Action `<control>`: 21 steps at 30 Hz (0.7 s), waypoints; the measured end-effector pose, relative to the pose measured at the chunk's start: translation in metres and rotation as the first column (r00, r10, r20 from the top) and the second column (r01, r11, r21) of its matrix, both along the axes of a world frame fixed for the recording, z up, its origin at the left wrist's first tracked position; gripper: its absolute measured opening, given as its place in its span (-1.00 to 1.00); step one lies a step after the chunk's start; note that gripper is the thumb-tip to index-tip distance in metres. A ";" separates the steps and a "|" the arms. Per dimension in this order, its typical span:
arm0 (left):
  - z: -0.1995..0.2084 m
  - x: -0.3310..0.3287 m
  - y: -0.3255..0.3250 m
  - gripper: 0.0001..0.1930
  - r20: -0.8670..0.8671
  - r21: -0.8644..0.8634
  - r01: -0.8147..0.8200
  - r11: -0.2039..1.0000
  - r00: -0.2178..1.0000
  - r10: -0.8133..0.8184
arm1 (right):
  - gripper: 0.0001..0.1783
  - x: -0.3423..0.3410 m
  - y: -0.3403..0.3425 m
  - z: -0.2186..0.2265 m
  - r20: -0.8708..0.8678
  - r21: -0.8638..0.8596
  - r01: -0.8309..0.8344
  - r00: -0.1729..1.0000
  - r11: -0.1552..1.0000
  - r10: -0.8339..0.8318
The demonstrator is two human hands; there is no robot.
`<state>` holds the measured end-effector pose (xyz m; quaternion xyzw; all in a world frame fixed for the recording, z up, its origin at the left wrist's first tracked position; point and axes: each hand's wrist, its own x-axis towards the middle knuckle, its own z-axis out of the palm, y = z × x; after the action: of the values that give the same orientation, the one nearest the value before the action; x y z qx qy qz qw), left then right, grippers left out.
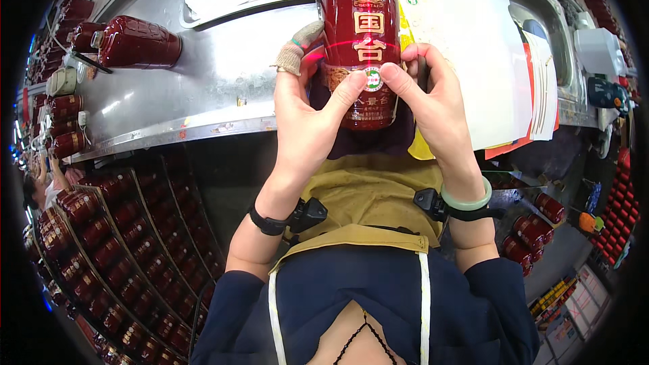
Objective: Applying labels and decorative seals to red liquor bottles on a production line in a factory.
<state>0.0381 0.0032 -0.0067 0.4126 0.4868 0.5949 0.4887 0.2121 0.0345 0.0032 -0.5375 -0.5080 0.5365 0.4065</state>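
A dark red glass bottle [365,17] with gold lettering lies in front of me, its neck pointing away. Red laser lines cross on its face. My left hand [307,109] holds the bottle's left side; a fabric cover sits on one of its fingers, and its other fingertips are partly hidden. On the opposite side, my right hand [436,94] grips the bottle with fingers curled at its edge. Both thumbs press beside a small round green-and-white sticker [373,80] on the lower front. Dark cloth or padding lies under the bottle's near end.
Another red bottle [138,42] lies on the metal bench [223,74] to the left. White sheets [466,47] and stacked papers [541,88] are on the right. Racks of red bottles [115,250] stand lower left. A person [51,179] is at the far left.
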 end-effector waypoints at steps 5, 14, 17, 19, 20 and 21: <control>0.002 0.001 0.000 -0.30 -0.001 -0.007 -0.005 1.000 1.000 0.005 | -0.54 0.000 0.000 -0.001 0.021 0.006 0.005 1.000 1.000 -0.005; 0.002 0.002 -0.001 -0.31 0.032 -0.019 -0.010 1.000 0.999 0.011 | -0.52 0.001 0.000 -0.002 0.002 -0.003 -0.004 1.000 1.000 0.004; 0.001 0.001 0.001 -0.28 -0.061 0.029 -0.010 1.000 0.998 0.012 | -0.51 0.001 0.000 -0.002 -0.013 -0.007 -0.013 1.000 1.000 0.013; -0.002 0.001 0.002 -0.27 -0.119 0.022 -0.024 0.999 0.993 0.026 | -0.50 0.000 0.000 0.002 -0.047 -0.010 -0.027 0.999 1.000 0.026; -0.003 0.001 0.002 -0.27 -0.177 0.017 -0.037 0.999 0.983 0.040 | -0.50 0.000 0.000 0.001 -0.047 -0.010 -0.027 0.999 1.000 0.026; -0.002 0.002 0.002 -0.27 -0.177 0.016 -0.037 0.999 0.983 0.039 | -0.51 0.001 0.000 0.000 -0.035 -0.014 -0.030 0.999 0.999 0.030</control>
<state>0.0398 0.0049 -0.0090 0.4577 0.5322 0.5683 0.4293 0.2128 0.0348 0.0032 -0.5234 -0.5049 0.5554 0.4031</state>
